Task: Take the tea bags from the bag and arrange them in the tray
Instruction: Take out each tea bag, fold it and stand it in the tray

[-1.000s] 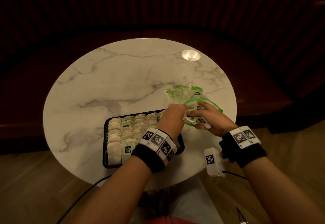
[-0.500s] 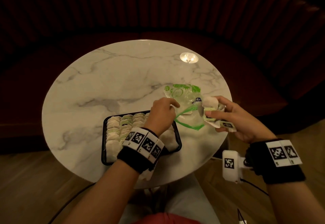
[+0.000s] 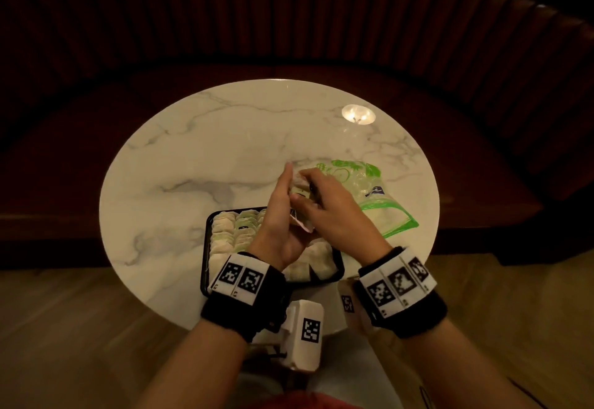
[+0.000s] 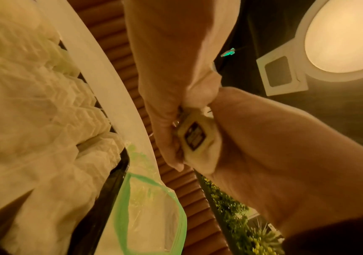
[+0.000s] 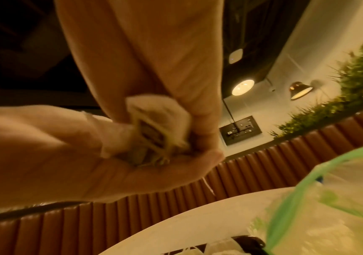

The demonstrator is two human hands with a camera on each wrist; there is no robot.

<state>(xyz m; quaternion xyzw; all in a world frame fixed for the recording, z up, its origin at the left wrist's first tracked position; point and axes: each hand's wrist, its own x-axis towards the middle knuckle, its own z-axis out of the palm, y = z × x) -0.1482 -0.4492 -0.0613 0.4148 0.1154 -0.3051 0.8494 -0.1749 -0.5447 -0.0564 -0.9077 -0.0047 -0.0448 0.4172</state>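
Hands meet over the tray with tea bags between them

Fingers of the right hand (image 3: 334, 216) curl round a small bunch of tea bags (image 4: 197, 138), and the left hand (image 3: 279, 216) closes on the same bunch from the other side, its fingers pointing up and away from the person. A dark square tag shows on the outermost packet in the left wrist view. Both hands hang above the far right corner of the black tray (image 3: 205, 248), clear of it. The tray sits at the near edge of the round marble table (image 3: 209, 151) and holds rows of pale tea bags (image 3: 231, 232), with a looser heap at its right end. Just right of the tray lies the clear plastic bag (image 3: 379, 212) with green print and a green zip rim, its mouth open toward the person. A lamp's reflection (image 3: 358, 114) glows on the far side of the tabletop. A dark ribbed bench (image 3: 289, 16) curves behind the table.
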